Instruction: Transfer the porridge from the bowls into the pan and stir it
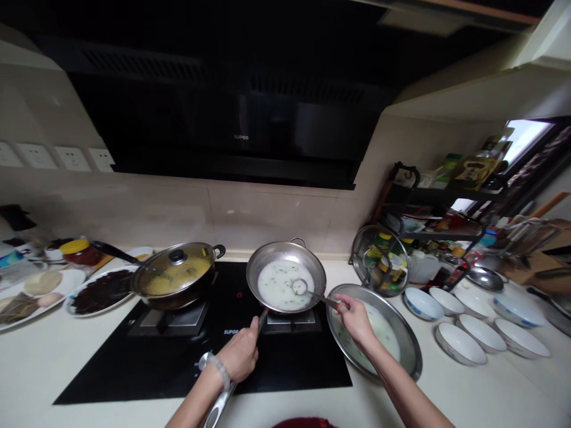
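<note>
A steel wok (pixel 253 268) stands on the right burner, holding white soupy liquid (pixel 276 288) with green flecks. My left hand (pixel 241 355) is closed around its long handle, which runs toward me. In my right hand (pixel 353 318) is a ladle (pixel 317 295), its round bowl resting in the liquid. Beneath my right forearm, a wide steel basin (pixel 413 356) holds similar pale liquid. Over the left burner sits a pan with a glass lid (pixel 191 270), yellow food showing through it.
Several white bowls (pixel 461 343) stand at the right. A glass lid (pixel 379 261) leans by the spice rack (pixel 446 196). To the left are a plate of dark food (pixel 102 291) and a plate with an egg (pixel 66 279). The range hood (pixel 232 131) overhangs the black cooktop (pixel 134 368).
</note>
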A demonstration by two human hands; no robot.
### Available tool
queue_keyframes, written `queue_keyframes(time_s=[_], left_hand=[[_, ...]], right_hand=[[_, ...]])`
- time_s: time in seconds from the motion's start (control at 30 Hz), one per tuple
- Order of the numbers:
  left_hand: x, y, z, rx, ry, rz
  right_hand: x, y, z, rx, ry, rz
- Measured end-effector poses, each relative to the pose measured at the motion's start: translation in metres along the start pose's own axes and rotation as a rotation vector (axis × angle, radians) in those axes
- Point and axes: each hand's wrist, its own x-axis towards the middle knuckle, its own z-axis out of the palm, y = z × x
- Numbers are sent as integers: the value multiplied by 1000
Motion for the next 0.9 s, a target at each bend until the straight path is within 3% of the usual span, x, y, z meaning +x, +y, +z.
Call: queue_keyframes(time_s=[0.33, 0.6, 0.9], left_hand=[[-1, 1, -2, -24, 4, -15], [-1, 1, -2, -5, 0, -5], [0, 0, 0, -8, 9, -9]], right_hand=[[4, -4, 6, -23, 47, -19], [-1, -7, 8, 197, 11, 166], [-3, -11, 1, 273, 6, 209]])
